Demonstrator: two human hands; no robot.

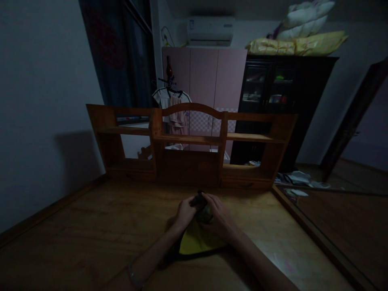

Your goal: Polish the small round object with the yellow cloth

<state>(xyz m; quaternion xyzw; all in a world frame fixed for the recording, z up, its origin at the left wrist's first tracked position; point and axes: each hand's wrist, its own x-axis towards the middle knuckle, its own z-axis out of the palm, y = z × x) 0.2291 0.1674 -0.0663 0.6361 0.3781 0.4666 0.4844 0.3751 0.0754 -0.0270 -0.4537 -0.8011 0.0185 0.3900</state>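
Observation:
A small dark bundle [200, 201], with a mottled greyish part lower down, is between my two hands, above the middle of the wooden table. Dim light leaves its kind unclear. My left hand [184, 213] grips it from the left, with the thumb near its top. On the other side, the fingers of my right hand [220, 218] curl over its right edge. Below the hands spreads a yellow piece of fabric [200, 240] with a dark border along its near side. I cannot tell whether the fabric and the bundle are joined.
The table [121, 226] has a raised edge on the right. A low wooden shelf unit [188, 139] stands along its far side, and a white wall [45, 121] is on the left. Beyond are a pink wardrobe [203, 76], a dark cabinet [281, 105] and hung clothes [176, 109].

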